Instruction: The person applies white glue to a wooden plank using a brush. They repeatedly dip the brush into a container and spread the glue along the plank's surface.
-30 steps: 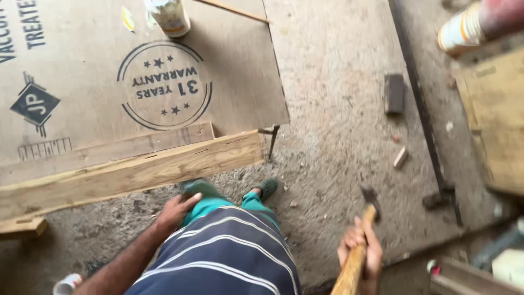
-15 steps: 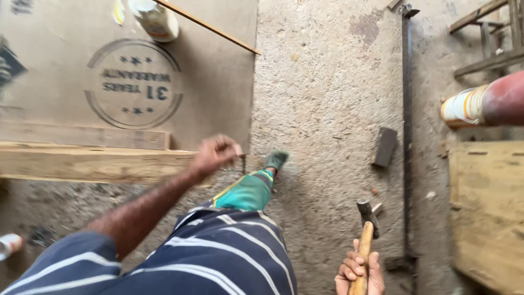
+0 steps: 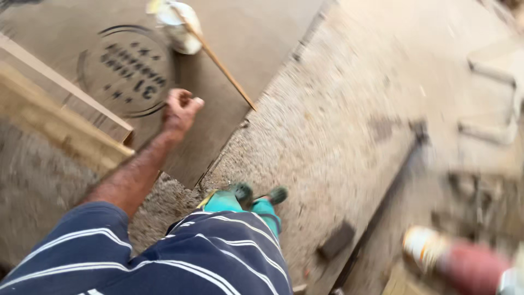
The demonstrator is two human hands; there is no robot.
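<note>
1. We see 1 hand only: the left hand (image 3: 180, 109), arm stretched out over the plywood sheet (image 3: 256, 38).
2. Its fingers are curled into a loose fist; motion blur stops us telling whether it pinches anything.
3. The fist hovers over or rests on the sheet, just beside the round printed stamp (image 3: 123, 71); contact unclear.
4. The right hand is out of frame.
5. On the sheet: 1 white container (image 3: 180, 24) and 1 thin wooden strip (image 3: 221, 65), which runs diagonally past the hand.
6. 2 timber lengths (image 3: 60, 117) lie stacked at the sheet's left edge.
7. On the floor: 1 dark block (image 3: 337, 240) and 1 long dark bar (image 3: 382, 202).
</note>
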